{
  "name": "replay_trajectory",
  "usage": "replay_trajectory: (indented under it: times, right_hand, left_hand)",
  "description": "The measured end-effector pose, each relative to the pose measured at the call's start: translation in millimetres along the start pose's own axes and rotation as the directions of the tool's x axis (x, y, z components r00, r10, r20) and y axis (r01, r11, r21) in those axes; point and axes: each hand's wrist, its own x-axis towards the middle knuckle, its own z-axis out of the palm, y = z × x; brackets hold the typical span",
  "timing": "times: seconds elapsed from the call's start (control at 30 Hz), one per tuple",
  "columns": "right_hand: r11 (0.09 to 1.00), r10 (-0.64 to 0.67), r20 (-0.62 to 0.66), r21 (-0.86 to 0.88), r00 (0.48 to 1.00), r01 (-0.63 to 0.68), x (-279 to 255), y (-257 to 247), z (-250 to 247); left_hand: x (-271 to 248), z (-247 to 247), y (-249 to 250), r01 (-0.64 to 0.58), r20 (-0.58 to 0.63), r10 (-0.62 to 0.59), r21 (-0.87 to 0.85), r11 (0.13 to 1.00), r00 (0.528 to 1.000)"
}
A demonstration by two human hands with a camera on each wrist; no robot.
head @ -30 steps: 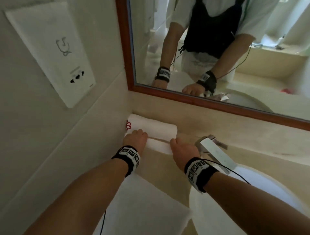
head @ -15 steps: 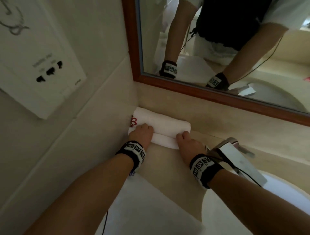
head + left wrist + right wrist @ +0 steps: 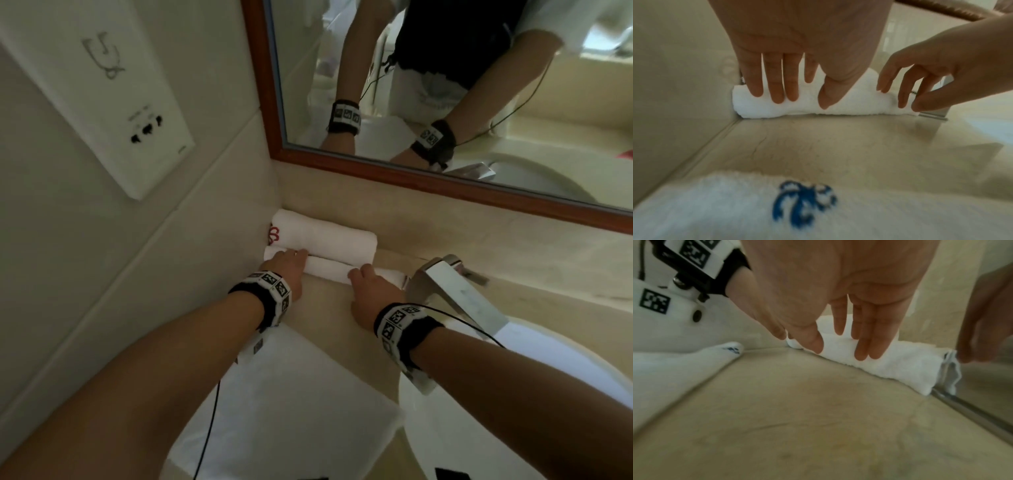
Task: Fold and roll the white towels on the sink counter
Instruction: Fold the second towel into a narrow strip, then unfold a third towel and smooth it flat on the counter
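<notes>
Two rolled white towels lie in the back left corner of the counter. The rear roll (image 3: pixel 325 236) carries a red emblem and sits against the wall. The front roll (image 3: pixel 329 269) lies right beside it. My left hand (image 3: pixel 289 262) rests on the front roll's left end with straight fingers (image 3: pixel 777 91). My right hand (image 3: pixel 363 275) presses the same roll (image 3: pixel 900 365) near its right end, fingers (image 3: pixel 865 345) straight too. A third white towel (image 3: pixel 291 394) lies flat and folded nearer me, with a blue emblem (image 3: pixel 803 201).
A chrome faucet (image 3: pixel 448 287) stands just right of the rolls, beside the white sink basin (image 3: pixel 531 394). A wood-framed mirror (image 3: pixel 445 181) hangs above the beige counter (image 3: pixel 329 308). A white socket plate (image 3: pixel 113 113) is on the left wall.
Both hands have stayed on the front roll, which now lies snug against the rear roll. The head view has moved closer.
</notes>
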Motion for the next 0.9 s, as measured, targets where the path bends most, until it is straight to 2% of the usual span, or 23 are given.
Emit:
replay_trajectory:
  times: [0.07,0.2,0.27,0.37,0.43,0.57,0.77,0.9]
  right_hand:
    - [1.0,-0.021,0.02,0.013,1.0,0.021,-15,-9,6]
    - [0.995,-0.071,0.239,-0.047,0.969,0.084,-46,-21,28]
    - [0.992,-0.084,0.273,-0.071,0.958,0.107,-60,-21,40]
    - [0.991,-0.1,0.293,-0.056,0.951,0.122,-76,-19,56]
    - [0.988,-0.115,0.306,-0.064,0.945,0.141,-86,-18,62]
    - [0.984,-0.135,0.341,-0.06,0.93,0.165,-114,-10,72]
    - [0.981,-0.071,0.269,0.194,0.961,0.018,-167,27,51]
    - [0.969,0.04,0.268,0.226,0.963,-0.103,-218,76,26]
  left_hand:
    - [-18,1,3,0.011,0.062,-0.011,0.003,1.0,0.998]
    - [-57,17,3,0.06,0.282,-0.084,0.094,0.994,0.956]
    - [-76,26,0,0.045,0.311,-0.084,0.13,0.99,0.947]
    - [-101,37,2,0.038,0.294,-0.085,0.159,0.986,0.952]
    - [-115,38,10,0.068,0.238,-0.114,0.196,0.978,0.965]
    - [-146,38,30,0.147,0.12,-0.151,0.042,0.988,0.981]
    - [-188,32,83,0.11,-0.009,-0.112,-0.148,0.983,0.994]
    - [-200,26,139,0.012,0.033,-0.005,-0.219,0.976,0.999]
